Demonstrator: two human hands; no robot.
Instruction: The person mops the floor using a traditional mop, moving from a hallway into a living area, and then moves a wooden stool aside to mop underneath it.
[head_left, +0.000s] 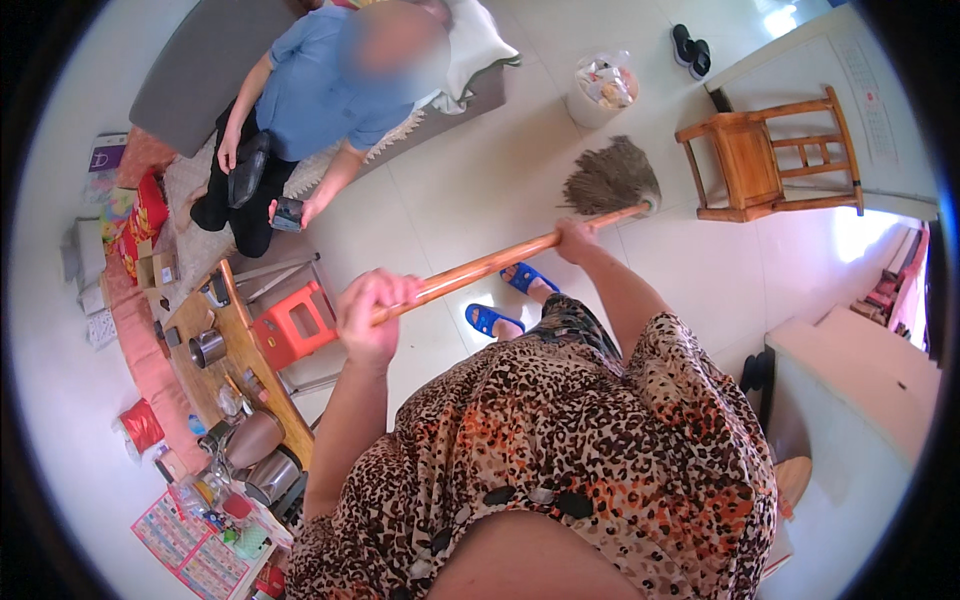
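Both my hands grip the wooden handle (480, 266) of a mop. My left hand (369, 311) is closed round its upper end, at the left of the view. Farther down, my right hand (577, 240) holds the shaft near the head. The grey-brown mop head (611, 176) lies spread on the tiled floor, beyond my feet in blue slippers (484, 319). A white waste bin (592, 109) with a plastic liner and rubbish in it stands just past the mop head.
A wooden chair (746, 161) is at the right. A person (322, 82) sits on the sofa (195, 67) holding a phone (288, 214). A red plastic stool (277, 341) stands beside the wooden table (240, 330), which bears kettles and a metal mug. Black shoes (690, 52) lie by the cabinet.
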